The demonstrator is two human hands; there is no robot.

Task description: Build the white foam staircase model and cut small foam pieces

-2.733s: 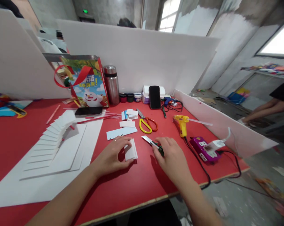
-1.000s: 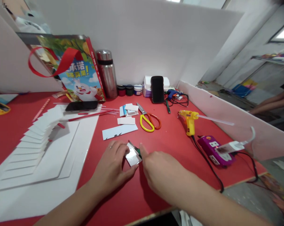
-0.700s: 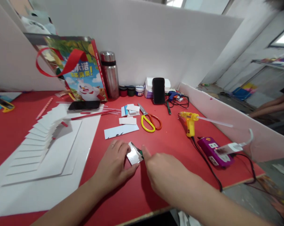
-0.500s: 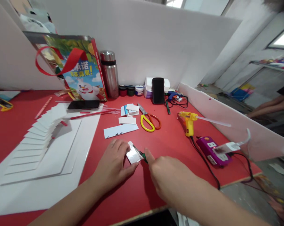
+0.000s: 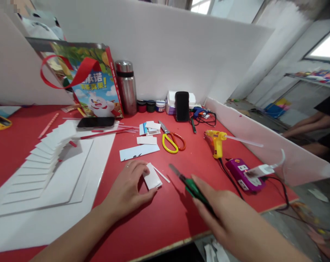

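Observation:
My left hand presses its fingertips on a small white foam-board piece lying on the red table. A thin white strip lies just to the right of that piece, apart from it. My right hand holds a green-handled utility knife with its blade pointing up and left, lifted off to the right of the piece.
A stepped white foam-board model sits on white sheets at left. Yellow-and-red scissors, a yellow glue gun, a purple power strip, white offcuts, a steel flask, two phones and a gift bag stand beyond. Another person's arm is at right.
My right hand has drawn the knife away from the white piece toward the right. A thin strip now lies separate beside the piece. My left hand stays on it.

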